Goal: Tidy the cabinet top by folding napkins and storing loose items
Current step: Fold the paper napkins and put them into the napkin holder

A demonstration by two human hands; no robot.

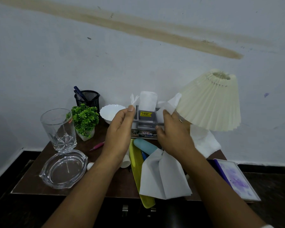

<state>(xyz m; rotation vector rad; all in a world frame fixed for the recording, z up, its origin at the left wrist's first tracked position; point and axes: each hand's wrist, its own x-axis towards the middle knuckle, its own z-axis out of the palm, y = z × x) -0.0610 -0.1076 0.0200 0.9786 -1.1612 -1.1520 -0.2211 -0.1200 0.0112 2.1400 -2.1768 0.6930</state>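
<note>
My left hand (120,129) pinches one corner of a thin white napkin (168,104) between thumb and fingers. My right hand (173,134) grips the napkin's other end, and the sheet is stretched between them above the cabinet top (105,180). Behind the hands stands a grey napkin holder (146,120) with a yellow price sticker and a folded napkin upright in it. A second white napkin (163,178) lies crumpled near the front edge, over a yellow comb (136,175) and a light blue case (145,146).
At the left stand a drinking glass (58,129), a glass ashtray (63,168), a small green plant (85,120), a mesh pen cup (87,99) and a white bowl (109,112). A pleated lamp shade (211,102) leans at the right. A pink pen (97,146) lies loose.
</note>
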